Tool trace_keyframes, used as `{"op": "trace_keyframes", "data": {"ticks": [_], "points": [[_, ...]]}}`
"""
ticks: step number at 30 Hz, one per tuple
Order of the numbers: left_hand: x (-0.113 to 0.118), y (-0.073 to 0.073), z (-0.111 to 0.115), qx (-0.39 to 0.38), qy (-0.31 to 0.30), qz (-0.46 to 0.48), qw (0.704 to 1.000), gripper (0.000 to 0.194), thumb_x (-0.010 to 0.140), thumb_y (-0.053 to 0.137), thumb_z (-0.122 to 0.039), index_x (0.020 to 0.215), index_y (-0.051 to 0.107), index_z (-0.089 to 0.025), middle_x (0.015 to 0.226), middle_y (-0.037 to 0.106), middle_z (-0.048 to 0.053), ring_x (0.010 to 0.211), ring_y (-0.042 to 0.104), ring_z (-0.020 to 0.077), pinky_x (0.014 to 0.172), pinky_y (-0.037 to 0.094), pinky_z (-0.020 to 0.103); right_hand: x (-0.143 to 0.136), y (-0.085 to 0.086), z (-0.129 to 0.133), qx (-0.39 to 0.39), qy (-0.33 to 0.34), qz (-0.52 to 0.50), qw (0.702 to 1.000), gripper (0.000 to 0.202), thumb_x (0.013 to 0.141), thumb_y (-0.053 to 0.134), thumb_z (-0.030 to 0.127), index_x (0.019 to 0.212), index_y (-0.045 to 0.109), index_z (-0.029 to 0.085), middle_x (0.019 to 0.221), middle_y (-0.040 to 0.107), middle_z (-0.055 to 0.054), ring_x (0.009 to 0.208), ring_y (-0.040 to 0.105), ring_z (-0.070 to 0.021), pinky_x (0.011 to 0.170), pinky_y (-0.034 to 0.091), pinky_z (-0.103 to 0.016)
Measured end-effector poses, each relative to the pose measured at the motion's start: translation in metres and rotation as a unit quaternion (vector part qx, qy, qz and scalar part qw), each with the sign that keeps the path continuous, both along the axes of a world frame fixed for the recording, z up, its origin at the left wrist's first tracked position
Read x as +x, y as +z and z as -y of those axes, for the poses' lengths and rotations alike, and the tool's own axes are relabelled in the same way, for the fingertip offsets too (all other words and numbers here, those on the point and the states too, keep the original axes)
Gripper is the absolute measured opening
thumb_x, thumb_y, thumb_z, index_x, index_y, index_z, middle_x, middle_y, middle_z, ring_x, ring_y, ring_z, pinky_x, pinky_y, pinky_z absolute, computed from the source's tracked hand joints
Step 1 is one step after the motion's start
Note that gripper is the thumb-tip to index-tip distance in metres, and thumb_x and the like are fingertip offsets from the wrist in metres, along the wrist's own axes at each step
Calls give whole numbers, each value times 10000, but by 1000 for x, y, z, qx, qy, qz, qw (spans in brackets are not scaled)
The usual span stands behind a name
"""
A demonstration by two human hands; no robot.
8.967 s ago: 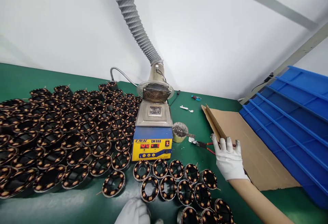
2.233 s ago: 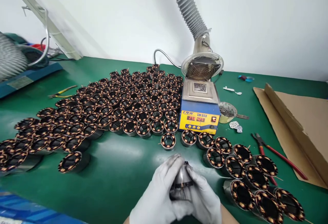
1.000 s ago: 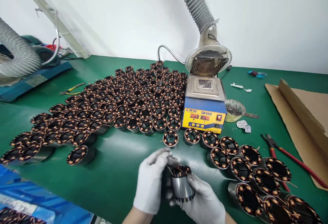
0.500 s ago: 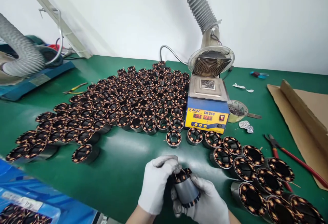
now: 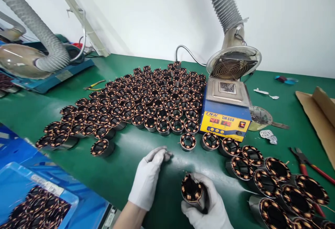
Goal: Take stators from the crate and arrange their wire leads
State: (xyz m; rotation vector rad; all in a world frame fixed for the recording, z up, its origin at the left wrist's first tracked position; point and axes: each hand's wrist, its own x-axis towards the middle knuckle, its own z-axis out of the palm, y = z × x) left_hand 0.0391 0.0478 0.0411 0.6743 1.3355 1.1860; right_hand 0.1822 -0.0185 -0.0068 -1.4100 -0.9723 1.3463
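Stator (image 5: 195, 198) in right hand (image 5: 213, 202), other stators (image 5: 187, 142) beyond.

Blue bin (image 5: 14, 182) partly past left edge

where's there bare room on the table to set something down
Bare green table lies between the left hand and the lone coil ring; a smaller patch separates it from the right hand. Crowded: the packed rings left of the machine, and the front-right group.

Green table (image 5: 120, 173), white gloves (image 5: 145, 183), yellow panel (image 5: 225, 123) on blue heater (image 5: 209, 103), copper-dotted black rings (image 5: 193, 189)
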Motion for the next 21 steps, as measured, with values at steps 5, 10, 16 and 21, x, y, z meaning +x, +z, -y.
{"op": "trace_keyframes", "data": {"ticks": [5, 10, 16, 21], "points": [[14, 3, 6, -48, -191, -11, 980, 359, 649, 695, -318, 985, 664, -196, 995, 712, 62, 965, 621, 225, 885, 456, 302, -6, -18, 0, 216, -12, 207, 954, 392, 601, 757, 203, 932, 563, 284, 1055, 627, -60, 930, 593, -262, 794, 461, -372], [30, -15, 8, -60, -20, 137, 989, 239, 646, 730, -364, 760, 675, -162, 687, 699, 12, 660, 639, 146, 679, 501, 241, -5, -19, -4, 230, 19, 291, 928, 352, 619, 747, 226, 892, 528, 266, 1010, 623, -73, 894, 594, -262, 747, 466, -379], [11, 4, 2, -51, -50, -32, 997, 342, 611, 744, -280, 933, 670, -189, 926, 722, 48, 943, 627, 211, 867, 462, 291, -5, -19, -2, 236, -8, 277, 931, 363, 615, 775, 299, 892, 542, 272, 1055, 629, -76, 935, 591, -283, 780, 462, -410], [17, 14, 2, -113, -103, -65, 986, 248, 550, 735, -250, 773, 691, -151, 728, 700, 28, 703, 607, 175, 677, 463, 267, -2, -19, -1, 236, 3, 266, 935, 329, 623, 761, 290, 891, 569, 286, 1049, 648, -55, 930, 600, -275, 776, 464, -393]]}}
